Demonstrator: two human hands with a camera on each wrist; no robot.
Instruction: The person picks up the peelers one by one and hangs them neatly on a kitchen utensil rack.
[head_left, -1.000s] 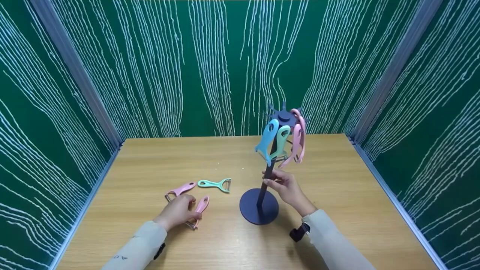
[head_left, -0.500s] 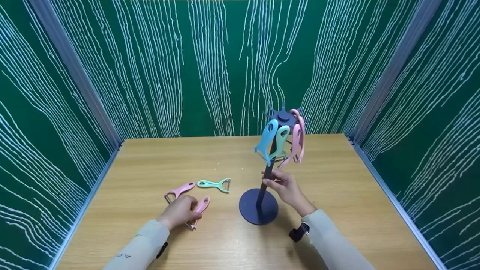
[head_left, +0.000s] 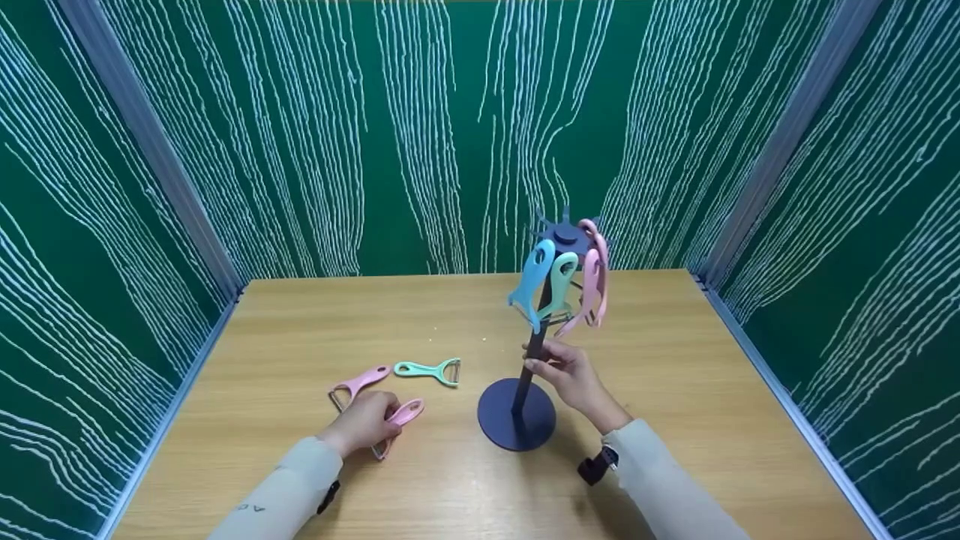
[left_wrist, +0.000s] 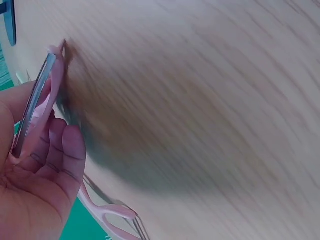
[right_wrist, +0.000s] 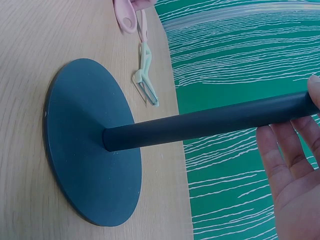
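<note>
In the head view my left hand pinches a pink Y-shaped peeler by its handle, low over the table. Its metal blade faces the left wrist camera. My right hand grips the upright pole of a dark stand, below its hooked top. On the hooks hang a blue peeler, a green peeler and two pink peelers, one partly hidden behind the other. A second loose pink peeler lies just beyond my left hand, which hides part of it.
A mint-green peeler lies on the wooden table between my left hand and the stand's round base. Green walls with white wavy lines enclose the table at the back and sides.
The handle of the pink peeler in my left hand has swung slightly to the right. My right hand keeps its hold on the stand, which stays in place.
</note>
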